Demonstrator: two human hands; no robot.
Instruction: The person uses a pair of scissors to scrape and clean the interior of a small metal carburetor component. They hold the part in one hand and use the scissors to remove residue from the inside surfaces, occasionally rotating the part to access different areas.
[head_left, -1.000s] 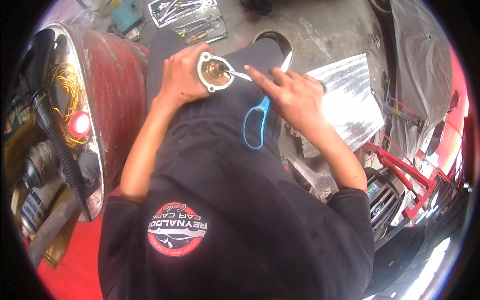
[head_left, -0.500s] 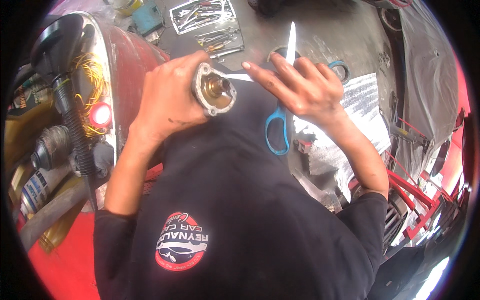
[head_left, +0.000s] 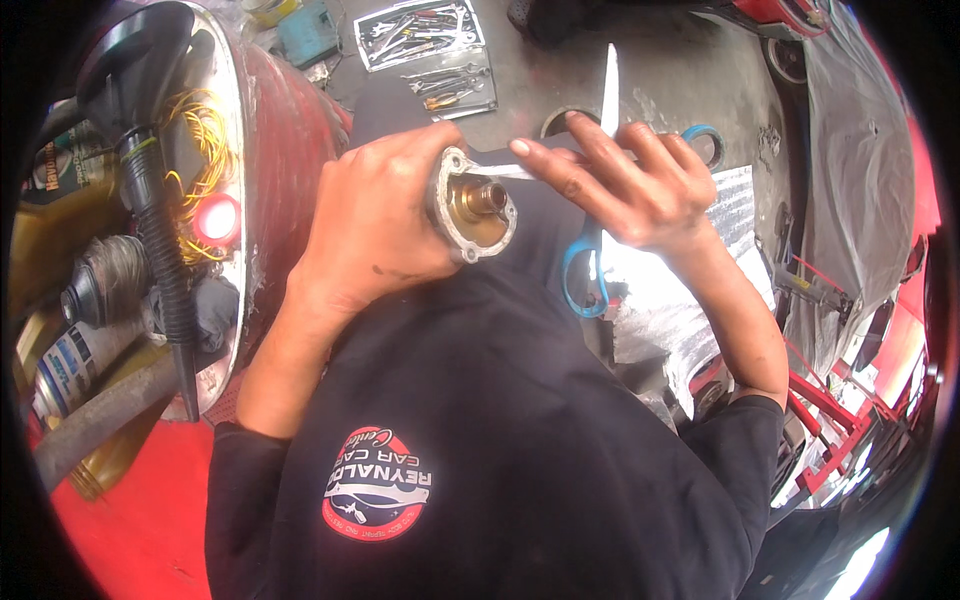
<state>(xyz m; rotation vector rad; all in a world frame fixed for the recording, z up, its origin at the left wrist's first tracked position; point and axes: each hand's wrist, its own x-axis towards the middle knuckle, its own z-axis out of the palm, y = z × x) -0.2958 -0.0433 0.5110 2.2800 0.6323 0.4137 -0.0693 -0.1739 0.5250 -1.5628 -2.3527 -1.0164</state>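
My left hand (head_left: 385, 215) is wrapped around a hollow metal housing (head_left: 463, 242), with its flanged mouth turned to the right. The flange has bolt holes, and a threaded brass-coloured fitting (head_left: 488, 198) stands inside. My right hand (head_left: 645, 190) grips a pair of blue-handled scissors (head_left: 611, 85) near the middle, index finger stretched along one blade. The scissors are spread wide: one blade points up and away, the other reaches left to the upper edge of the flange. One handle loop hangs below my right hand; the other shows beyond it. Fingers hide the pivot.
A red drum (head_left: 295, 130) at left bears a black funnel (head_left: 150, 190), yellow wire (head_left: 208, 140) and bottles. Wrenches lie in a tool tray (head_left: 420, 35) on the far floor. A silvery sheet (head_left: 735, 215) lies right, near red metal bars (head_left: 830, 400) and a grey cover (head_left: 865, 130).
My left hand and the housing have shifted right, closer to my right hand. The scissors have moved slightly right and down, still held against the flange. The whole view has shifted a little too.
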